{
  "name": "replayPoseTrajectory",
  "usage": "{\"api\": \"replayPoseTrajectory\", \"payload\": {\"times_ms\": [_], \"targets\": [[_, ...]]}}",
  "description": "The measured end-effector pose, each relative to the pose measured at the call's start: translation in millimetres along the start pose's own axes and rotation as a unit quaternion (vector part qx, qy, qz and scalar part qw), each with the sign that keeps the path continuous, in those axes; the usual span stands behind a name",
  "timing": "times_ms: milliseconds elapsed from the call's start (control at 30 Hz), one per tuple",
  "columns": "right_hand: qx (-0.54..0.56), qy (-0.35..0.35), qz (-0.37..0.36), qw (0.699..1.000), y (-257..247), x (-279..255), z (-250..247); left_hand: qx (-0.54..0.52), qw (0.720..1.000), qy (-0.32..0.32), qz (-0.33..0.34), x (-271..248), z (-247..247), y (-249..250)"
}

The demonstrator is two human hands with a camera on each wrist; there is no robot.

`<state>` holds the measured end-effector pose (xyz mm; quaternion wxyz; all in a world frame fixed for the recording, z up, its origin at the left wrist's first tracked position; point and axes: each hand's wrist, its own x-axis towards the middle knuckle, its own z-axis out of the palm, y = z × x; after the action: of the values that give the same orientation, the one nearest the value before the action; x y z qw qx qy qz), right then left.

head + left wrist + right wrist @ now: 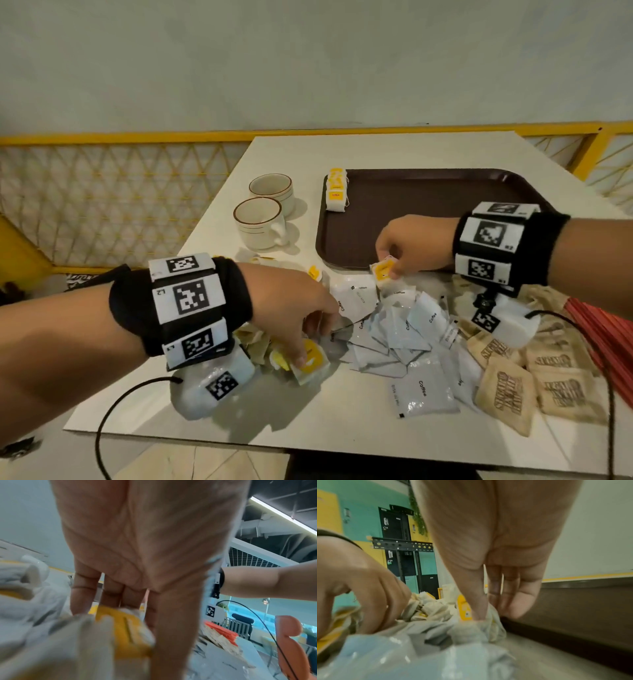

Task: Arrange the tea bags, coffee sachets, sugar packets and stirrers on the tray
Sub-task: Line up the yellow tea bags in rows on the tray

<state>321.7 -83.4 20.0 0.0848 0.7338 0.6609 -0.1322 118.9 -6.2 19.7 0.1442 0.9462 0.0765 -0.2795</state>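
Note:
A dark brown tray (445, 192) lies at the back of the white table, with a few yellow-tagged tea bags (336, 190) stacked on its left edge. In front of it lie loose tea bags, grey coffee sachets (411, 329), brown sugar packets (548, 377) and red stirrers (603, 329). My left hand (308, 342) reaches down into the tea bag heap and pinches a yellow-tagged tea bag (310, 361), seen close in the left wrist view (126, 632). My right hand (390, 263) pinches another tea bag (383, 272) just off the tray's front rim; thumb and fingers close on it (464, 609).
Two empty cream cups (263, 219) stand left of the tray. A yellow railing with mesh (120, 192) runs behind and left of the table. The table's front edge (308, 442) is near me. Black cables hang from both wrists.

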Motion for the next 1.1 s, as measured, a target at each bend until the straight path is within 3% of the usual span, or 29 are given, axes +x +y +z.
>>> {"api": "replayPoseTrajectory", "payload": {"times_ms": [267,400,533,800,1100], "targets": [[0.112,0.120,0.028,0.986,12.4,-12.0,-10.2,-0.046,0.999,0.027,0.008,-1.2,-8.6,0.7],[0.337,0.088,0.047,0.936,18.2,-30.5,-29.3,-0.111,0.989,0.090,0.040,-12.0,-23.8,-1.9],[0.461,0.062,0.044,0.884,19.7,-43.2,-41.2,-0.184,0.971,0.155,0.003,-12.9,-37.2,-5.5],[0.482,0.127,0.057,0.865,29.6,-4.7,-33.7,-0.210,0.934,0.280,-0.071,42.2,-89.2,-33.0],[0.458,0.132,0.083,0.875,40.5,58.8,-33.3,-0.158,0.941,0.261,-0.143,121.8,-126.7,-70.3]]}}
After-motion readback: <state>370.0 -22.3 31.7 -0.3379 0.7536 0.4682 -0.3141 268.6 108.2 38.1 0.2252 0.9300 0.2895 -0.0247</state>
